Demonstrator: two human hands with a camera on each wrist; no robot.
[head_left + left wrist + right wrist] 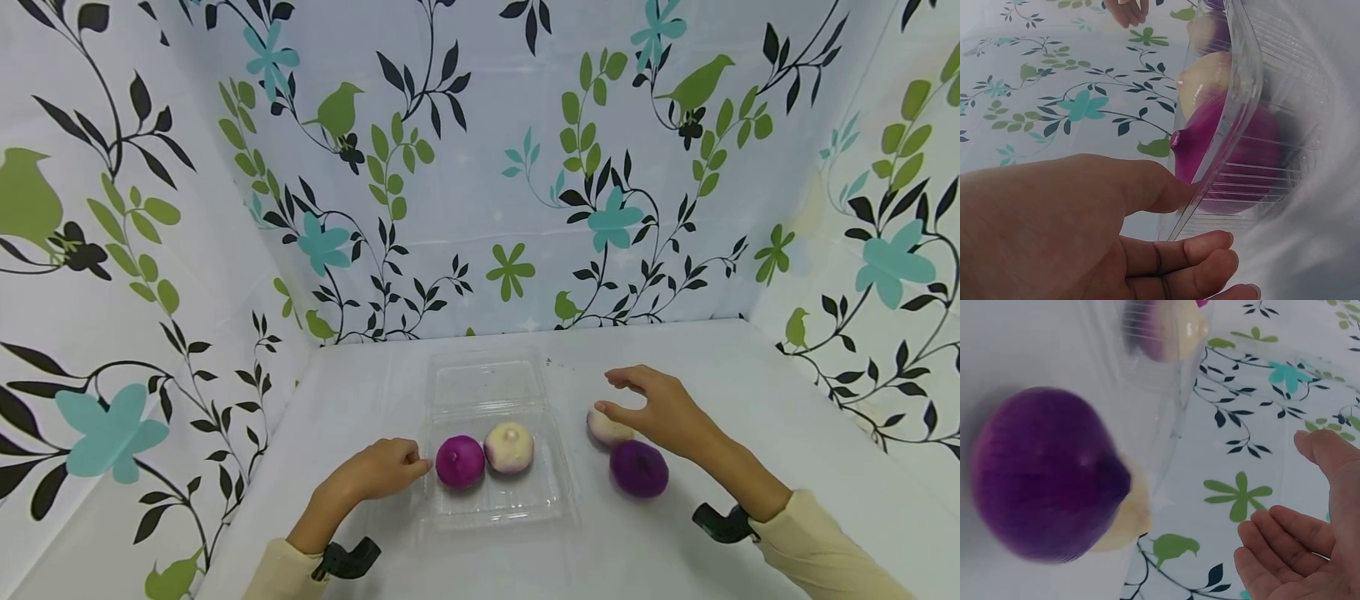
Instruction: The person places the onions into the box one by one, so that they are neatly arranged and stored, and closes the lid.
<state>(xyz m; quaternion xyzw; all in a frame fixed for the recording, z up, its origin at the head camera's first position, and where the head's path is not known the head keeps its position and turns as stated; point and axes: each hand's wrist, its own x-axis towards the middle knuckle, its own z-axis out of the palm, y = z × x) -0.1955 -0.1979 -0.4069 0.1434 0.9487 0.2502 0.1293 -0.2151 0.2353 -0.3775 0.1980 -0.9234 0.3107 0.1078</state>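
Left hand at the container wall, right hand free beside two loose vegetables

Left hand (386,467): grip together on the left rim of a clear plastic container (498,508), thumb at the rim, fingers along the outside. Right hand (663,412): grip apart, thumb and fingers spread, nothing held; it hangs near the loose pair, right of the container.

Container sits mid-counter, its lid (483,379) folded back on the far side. Inside, near the lid hinge: a magenta onion (460,462) by the left wall, a cream-and-purple turnip (509,447) just right of it. The bottom nearer the person is bare.

Loose on the white counter (375,383): a second turnip (606,427), partly covered by the right thumb in the head view, and a dark purple onion (639,468) on its near side. Whether these two touch, cannot tell.

Obstacles: the container's right wall stands between the loose pair and the contents; the dark onion blocks the person's side of the loose turnip.

Surroundings: curtain (465,167) printed with leaves, flowers and birds on three sides; a dark wrist mount (351,558) below the left hand.
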